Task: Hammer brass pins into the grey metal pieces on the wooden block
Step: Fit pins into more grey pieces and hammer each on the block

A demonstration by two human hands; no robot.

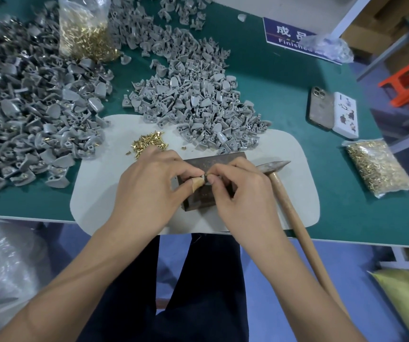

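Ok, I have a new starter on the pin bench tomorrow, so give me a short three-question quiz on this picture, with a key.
1. True or false: the hammer is in the right hand.
2. Where do the loose brass pins lie? A) on the green table top B) on the pale mat C) on the wooden block
3. Fill in: both hands meet over the ____.

Key
1. False. It lies on the mat right of the block, its handle reaching past the table edge.
2. B, beyond the left hand.
3. Wooden block, where the fingertips of both hands pinch a small grey metal piece; whether a pin is already in it cannot be told.
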